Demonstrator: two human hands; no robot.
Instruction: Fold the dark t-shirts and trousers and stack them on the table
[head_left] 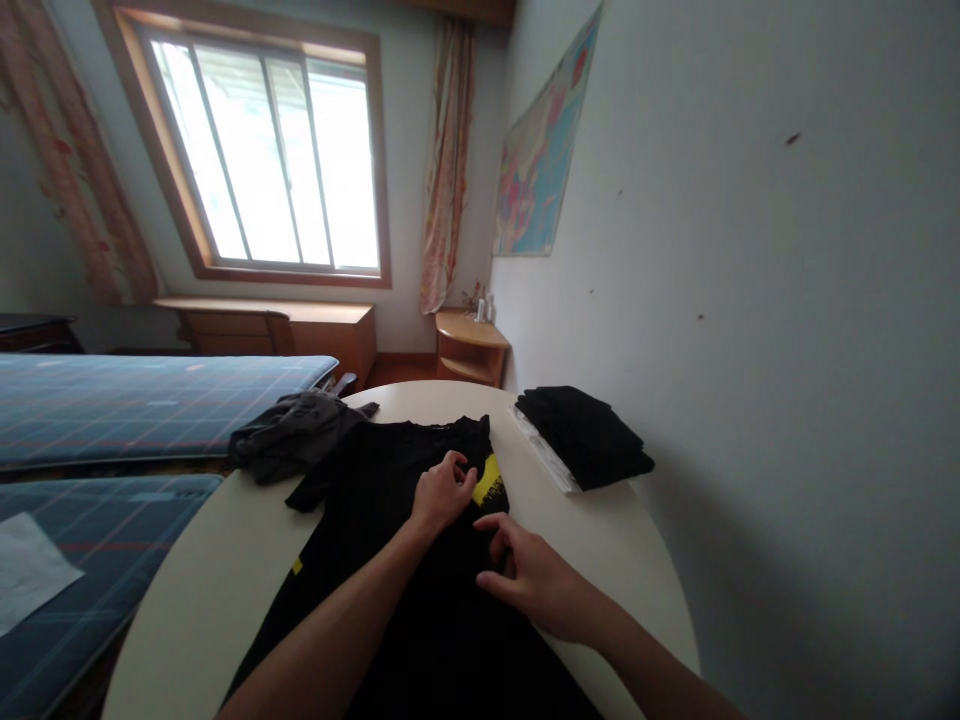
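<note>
A black T-shirt (375, 510) lies spread out on a round white table (187, 580), its collar toward the far side. Its right-hand sleeve bears a yellow patch (489, 484), and a small yellow mark shows at the left side. Over the upper part of the shirt, beside that patch, is my left hand (444, 492); its fingers are loosely bent and apart, with no cloth visible in them. My right hand (536, 580) is at the shirt's right edge, thumb and fingers apart, holding nothing visible. Whether either hand touches the cloth is hard to tell.
Folded black clothes (585, 435) are stacked on a white sheet at the table's right. A crumpled dark grey garment (292, 435) lies at the far left edge. Plaid mattresses (150, 410) stand to the left, and a wall (787, 400) rises close on the right.
</note>
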